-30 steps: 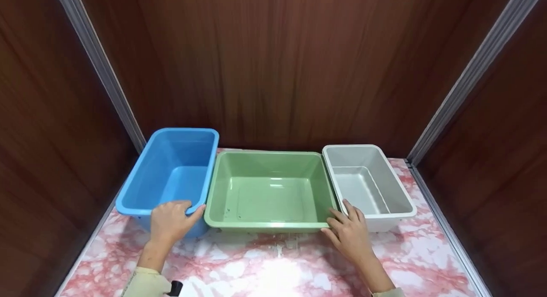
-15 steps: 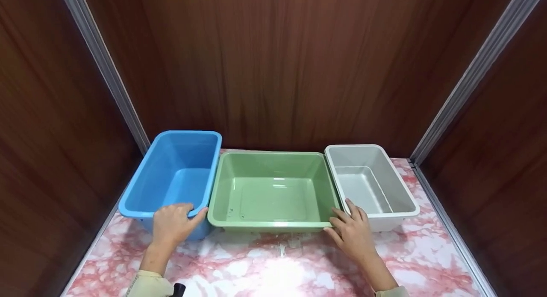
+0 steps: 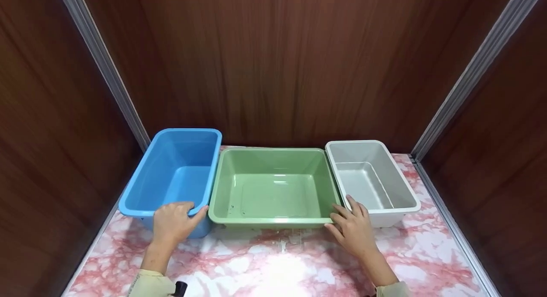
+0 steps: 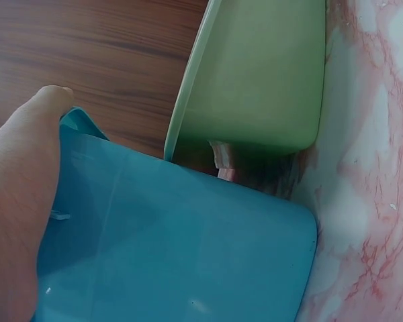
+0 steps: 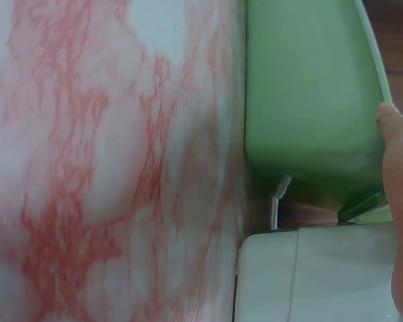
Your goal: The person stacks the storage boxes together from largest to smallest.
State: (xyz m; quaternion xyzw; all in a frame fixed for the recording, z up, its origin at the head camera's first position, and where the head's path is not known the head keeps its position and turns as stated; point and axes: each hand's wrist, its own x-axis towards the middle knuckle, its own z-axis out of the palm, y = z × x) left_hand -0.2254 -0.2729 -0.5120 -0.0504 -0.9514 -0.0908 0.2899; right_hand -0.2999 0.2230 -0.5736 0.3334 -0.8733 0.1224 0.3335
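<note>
My left hand [image 3: 173, 222] grips the front right corner of a deep blue plastic basin [image 3: 130, 198], fingers over the rim and thumb along the corner. In the left wrist view the thumb lies at the top of the blue wall [image 4: 188, 248]. Beside it stands a wide, shallower green basin [image 3: 273, 222]. My right hand [image 3: 354, 233] rests where the green basin meets a smaller pale grey basin [image 3: 397, 210]. Its loosely spread fingers lie over both rims. The thumb touches the green front edge, as the right wrist view shows. All three basins are empty inside.
The basins stand in a row on a red-and-white marbled tabletop [image 3: 239, 263], close to the brown wood-grain back panel [image 3: 273, 74]. Side panels with grey metal corner rails [image 3: 470, 66] enclose the space. A bright light reflection lies at the front middle.
</note>
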